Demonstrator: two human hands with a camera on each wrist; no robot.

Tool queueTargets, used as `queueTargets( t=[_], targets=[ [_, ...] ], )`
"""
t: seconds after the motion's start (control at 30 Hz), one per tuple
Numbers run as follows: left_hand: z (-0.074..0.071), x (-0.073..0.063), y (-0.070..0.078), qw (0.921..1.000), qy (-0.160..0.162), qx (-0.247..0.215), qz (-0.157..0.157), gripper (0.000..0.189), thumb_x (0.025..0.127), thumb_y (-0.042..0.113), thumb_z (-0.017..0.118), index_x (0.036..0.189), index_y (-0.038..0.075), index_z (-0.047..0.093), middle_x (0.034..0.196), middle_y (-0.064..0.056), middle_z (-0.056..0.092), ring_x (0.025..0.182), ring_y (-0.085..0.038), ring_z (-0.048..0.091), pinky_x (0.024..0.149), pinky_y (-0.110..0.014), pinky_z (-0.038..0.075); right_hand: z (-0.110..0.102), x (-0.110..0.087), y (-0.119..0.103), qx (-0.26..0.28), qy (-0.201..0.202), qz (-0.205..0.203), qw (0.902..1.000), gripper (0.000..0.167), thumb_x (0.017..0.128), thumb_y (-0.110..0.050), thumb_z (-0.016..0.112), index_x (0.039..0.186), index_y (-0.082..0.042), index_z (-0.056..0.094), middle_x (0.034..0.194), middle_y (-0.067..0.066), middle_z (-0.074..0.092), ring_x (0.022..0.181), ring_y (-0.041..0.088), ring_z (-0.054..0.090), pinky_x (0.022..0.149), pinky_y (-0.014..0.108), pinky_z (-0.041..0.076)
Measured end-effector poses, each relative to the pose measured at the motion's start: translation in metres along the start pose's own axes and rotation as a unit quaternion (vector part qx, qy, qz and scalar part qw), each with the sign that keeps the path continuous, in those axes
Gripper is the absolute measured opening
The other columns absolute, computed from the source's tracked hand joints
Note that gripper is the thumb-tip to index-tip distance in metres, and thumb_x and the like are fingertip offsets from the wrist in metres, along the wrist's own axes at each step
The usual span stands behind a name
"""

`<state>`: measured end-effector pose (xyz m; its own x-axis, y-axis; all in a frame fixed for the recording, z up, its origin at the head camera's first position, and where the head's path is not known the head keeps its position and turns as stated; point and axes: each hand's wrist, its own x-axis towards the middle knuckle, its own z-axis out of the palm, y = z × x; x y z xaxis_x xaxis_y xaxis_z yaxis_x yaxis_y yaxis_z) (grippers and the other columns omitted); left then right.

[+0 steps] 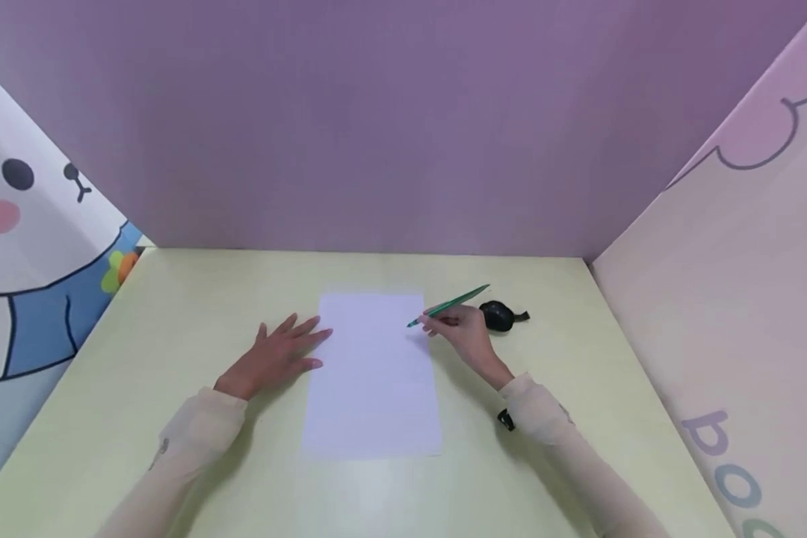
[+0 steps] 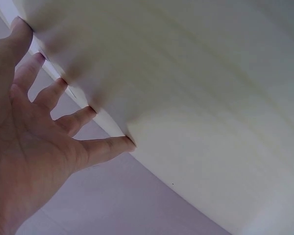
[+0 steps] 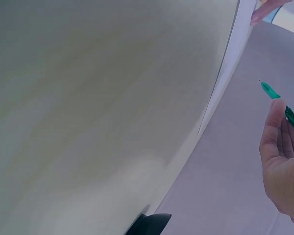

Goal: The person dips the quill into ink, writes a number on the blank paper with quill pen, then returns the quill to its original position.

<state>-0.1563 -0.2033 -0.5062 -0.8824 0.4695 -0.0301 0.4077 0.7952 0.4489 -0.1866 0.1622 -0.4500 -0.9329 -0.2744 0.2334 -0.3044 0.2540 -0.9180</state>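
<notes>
A white sheet of paper lies upright before me on the pale table. My left hand is spread to its left, some fingertips reaching over the paper's left edge. In the left wrist view the fingers of this left hand are apart and their tips touch the table surface. Over the sheet's upper right edge, my right hand pinches a slim green pen with a leaf-like end. Its dark tip points left, a little above the paper. The right wrist view shows the pen between thumb and fingers.
A rounded black object with a short tab lies just right of my right hand. A purple panel rises at the table's far edge. Printed side panels stand left and right.
</notes>
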Motion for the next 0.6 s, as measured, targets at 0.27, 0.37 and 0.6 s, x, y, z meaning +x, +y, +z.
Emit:
queueTargets(
  t=[0.27,0.37,0.6],
  targets=[
    [0.004,-0.005,0.002,0.9994,0.028,0.006,0.018,0.057,0.103,0.037,0.066,0.155,0.019,0.053,0.164,-0.016,0.042,0.151,-0.056,0.028,0.107,-0.09,0.013,0.005,0.004,0.029,0.007,0.002,0.011,0.9999,0.016,0.095,0.001,0.075,0.106,0.012,0.075,0.095,0.029,0.076,0.084,0.051,0.074,0.077,0.043,0.064],
    [0.006,-0.006,0.002,0.9992,0.035,0.002,0.021,0.057,0.103,0.037,0.066,0.155,0.018,0.053,0.164,-0.017,0.043,0.151,-0.057,0.029,0.106,-0.091,0.012,0.007,0.004,0.031,0.003,0.007,0.006,1.0,0.017,0.094,-0.002,0.077,0.106,0.01,0.076,0.094,0.027,0.077,0.083,0.048,0.075,0.076,0.037,0.064],
    [0.004,-0.008,0.002,0.9994,0.032,0.0,0.015,0.057,0.103,0.04,0.065,0.155,0.019,0.053,0.165,-0.015,0.042,0.152,-0.055,0.029,0.107,-0.09,0.012,0.011,0.004,0.028,-0.008,0.01,0.002,0.9999,0.015,0.093,-0.005,0.079,0.101,0.007,0.078,0.089,0.022,0.078,0.077,0.038,0.078,0.073,0.03,0.064]
  ],
)
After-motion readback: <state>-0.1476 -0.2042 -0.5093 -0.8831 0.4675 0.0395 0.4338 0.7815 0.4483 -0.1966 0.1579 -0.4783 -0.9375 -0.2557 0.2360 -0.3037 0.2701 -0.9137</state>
